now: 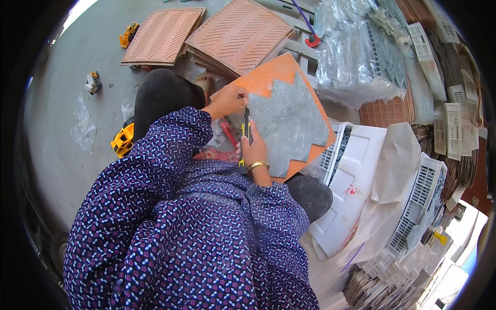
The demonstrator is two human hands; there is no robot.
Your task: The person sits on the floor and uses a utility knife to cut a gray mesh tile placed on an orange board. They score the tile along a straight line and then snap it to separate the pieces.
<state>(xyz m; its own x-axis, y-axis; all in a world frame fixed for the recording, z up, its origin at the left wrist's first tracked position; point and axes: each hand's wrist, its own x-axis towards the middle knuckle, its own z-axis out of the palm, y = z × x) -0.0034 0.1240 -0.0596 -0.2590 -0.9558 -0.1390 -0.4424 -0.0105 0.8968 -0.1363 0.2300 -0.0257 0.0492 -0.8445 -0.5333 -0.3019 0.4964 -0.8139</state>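
An orange board (283, 66) lies tilted across my lap. On it rests a grey sheet with a fine mesh texture (289, 121) and stepped, zigzag edges. My right hand (254, 148) is closed around a yellow and black utility knife (245, 132), its blade end pointing away from me at the sheet's left edge. Just beyond the blade, my left hand (227, 102) pinches at that same edge of the mesh sheet; its fingertips partly hide what lies between them. Beside the knife is a red strip-like thing (228, 130), partly covered.
Stacks of ribbed terracotta-coloured squares (240, 33) lie ahead. Plastic-wrapped grey sheets (351, 49) are piled at the far right. A white panel (347, 191) and a slotted white crate (416, 204) stand to my right. Yellow toy vehicles (123, 139) and clear plastic (82, 125) are on the floor leftward.
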